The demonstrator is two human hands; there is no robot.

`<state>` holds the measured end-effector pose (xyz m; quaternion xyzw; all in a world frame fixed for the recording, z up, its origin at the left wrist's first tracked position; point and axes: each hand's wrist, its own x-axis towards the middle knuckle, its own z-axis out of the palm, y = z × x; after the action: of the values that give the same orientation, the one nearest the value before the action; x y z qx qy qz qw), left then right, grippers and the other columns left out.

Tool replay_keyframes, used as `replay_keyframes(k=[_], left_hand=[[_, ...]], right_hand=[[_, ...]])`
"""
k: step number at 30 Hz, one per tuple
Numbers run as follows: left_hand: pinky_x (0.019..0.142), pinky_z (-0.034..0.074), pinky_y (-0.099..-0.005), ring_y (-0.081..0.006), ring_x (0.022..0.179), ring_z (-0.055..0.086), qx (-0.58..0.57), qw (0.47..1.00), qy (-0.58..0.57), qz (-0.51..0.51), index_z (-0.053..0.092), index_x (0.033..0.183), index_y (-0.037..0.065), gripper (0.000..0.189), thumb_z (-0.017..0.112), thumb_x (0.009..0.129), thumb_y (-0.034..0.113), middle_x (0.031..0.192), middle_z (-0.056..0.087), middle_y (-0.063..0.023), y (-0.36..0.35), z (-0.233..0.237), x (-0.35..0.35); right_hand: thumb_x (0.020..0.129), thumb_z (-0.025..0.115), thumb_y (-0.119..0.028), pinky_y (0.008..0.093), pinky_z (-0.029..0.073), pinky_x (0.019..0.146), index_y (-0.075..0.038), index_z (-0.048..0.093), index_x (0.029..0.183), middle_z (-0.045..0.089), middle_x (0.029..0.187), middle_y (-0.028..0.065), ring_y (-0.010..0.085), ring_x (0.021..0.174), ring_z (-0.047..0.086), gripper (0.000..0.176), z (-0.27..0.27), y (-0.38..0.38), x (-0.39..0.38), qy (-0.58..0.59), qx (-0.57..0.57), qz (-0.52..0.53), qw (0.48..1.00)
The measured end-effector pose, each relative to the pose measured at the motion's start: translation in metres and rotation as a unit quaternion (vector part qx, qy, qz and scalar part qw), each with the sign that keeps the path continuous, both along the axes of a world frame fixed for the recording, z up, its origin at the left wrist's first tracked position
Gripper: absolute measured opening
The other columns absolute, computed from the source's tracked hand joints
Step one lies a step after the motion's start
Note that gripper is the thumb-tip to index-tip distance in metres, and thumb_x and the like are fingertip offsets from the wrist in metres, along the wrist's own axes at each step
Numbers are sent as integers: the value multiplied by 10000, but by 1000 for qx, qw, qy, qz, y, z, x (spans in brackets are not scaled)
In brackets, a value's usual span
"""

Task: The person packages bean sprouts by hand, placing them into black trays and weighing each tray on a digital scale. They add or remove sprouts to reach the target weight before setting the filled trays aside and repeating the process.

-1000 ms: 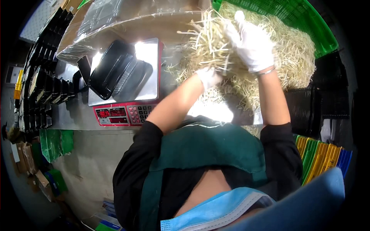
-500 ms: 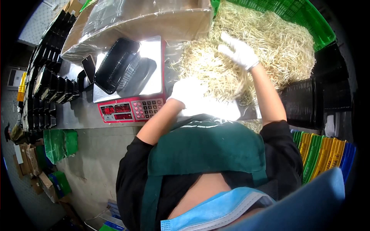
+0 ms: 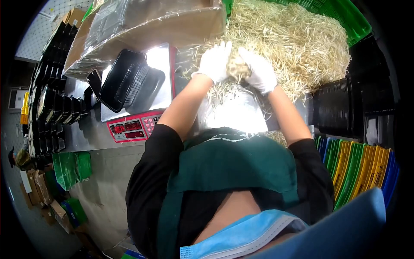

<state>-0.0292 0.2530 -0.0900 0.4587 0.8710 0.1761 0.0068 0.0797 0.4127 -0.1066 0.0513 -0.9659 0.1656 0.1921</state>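
Note:
A large heap of pale bean sprouts (image 3: pixel 297 47) covers the upper right of the metal table. My left hand (image 3: pixel 216 61) and my right hand (image 3: pixel 258 71), both in white gloves, face each other at the heap's left part. A clump of sprouts (image 3: pixel 237 68) is gathered between them, with fingers pressed round it from both sides. Loose sprouts lie on a bright white sheet (image 3: pixel 233 113) below my hands. On the left, an empty black tray (image 3: pixel 122 82) sits tilted on a red scale (image 3: pixel 169 86) with a lit display.
Stacked black trays (image 3: pixel 48 95) line the table's left end. A plastic-lined box (image 3: pixel 172 34) stands behind the scale. A green crate (image 3: pixel 347 21) is behind the sprouts, black containers (image 3: pixel 336 108) are at the right, and coloured crates (image 3: pixel 358 168) stand at the lower right.
My left hand has moved up from the white sheet to the sprouts. My right hand has come down and left, and a clump is now between both. The view has shifted slightly.

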Motion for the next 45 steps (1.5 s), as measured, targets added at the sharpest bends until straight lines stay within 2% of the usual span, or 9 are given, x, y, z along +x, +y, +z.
replay_keyframes(k=[2,4,5,6,14,20,30,38,45], left_hand=[[1005,405,-402,-358,1196,489,1,999,-35,0,412,1358,62,769,749,700,277,1377,432,-233,-8,13,2],[992,416,-413,-354,1177,505,74,997,-2,-30,533,1285,128,629,735,700,239,1373,449,-210,-22,-15,10],[1006,396,-427,-360,1197,486,16,998,35,-52,490,1332,130,672,713,703,207,1373,445,-216,-37,-19,26],[1019,376,-440,-366,1217,467,-42,994,72,-75,447,1379,131,717,690,706,175,1373,441,-222,-55,-20,42],[1133,188,-482,-416,1380,226,70,994,-79,-33,194,1490,92,1057,784,659,374,1499,210,-264,-53,-11,35],[1147,168,-470,-440,1379,233,124,984,-64,-108,199,1466,16,1116,784,604,416,1475,249,-294,-98,-29,81],[1157,88,-496,-385,1439,78,-45,984,-169,-22,43,1488,-10,1408,813,486,611,1551,52,-244,-42,-12,20],[1099,208,-520,-332,1411,208,-204,978,50,0,40,1490,-6,1226,752,645,526,1523,178,-233,-58,-18,64],[804,487,-387,-337,924,606,88,992,-55,78,412,1374,3,602,585,820,166,1023,622,-191,-53,-21,35]], right_hand=[[672,717,-74,358,472,949,-67,430,1372,595,1217,144,334,1088,582,757,7,3,-4,49,5,-7,999],[665,751,-137,382,437,991,-44,412,1381,567,1251,169,348,1134,551,798,-7,10,-7,-117,-469,37,875],[603,834,-274,400,379,1053,-46,390,1401,519,1315,191,360,1205,501,942,35,-13,28,-45,-51,25,997],[501,876,-415,411,311,1109,-56,374,1415,468,1376,190,362,1272,442,1104,24,-11,38,-71,12,67,995],[852,653,-355,351,263,1148,-126,370,1429,339,1488,127,262,1374,339,683,32,10,-73,-184,-225,33,956],[834,531,-620,447,263,1126,-47,502,1326,464,1383,188,371,1298,407,755,12,-32,28,-83,104,106,985],[700,581,-738,455,230,1139,-78,286,1467,252,1506,234,432,1389,223,1054,2,23,-24,-218,-15,57,974],[586,822,-413,578,217,1101,-164,123,1512,143,1551,171,421,1408,174,1187,28,-14,48,-253,106,46,961],[754,706,-112,365,495,924,-145,293,1467,565,1280,172,294,1104,590,825,47,16,14,-212,8,11,977]])
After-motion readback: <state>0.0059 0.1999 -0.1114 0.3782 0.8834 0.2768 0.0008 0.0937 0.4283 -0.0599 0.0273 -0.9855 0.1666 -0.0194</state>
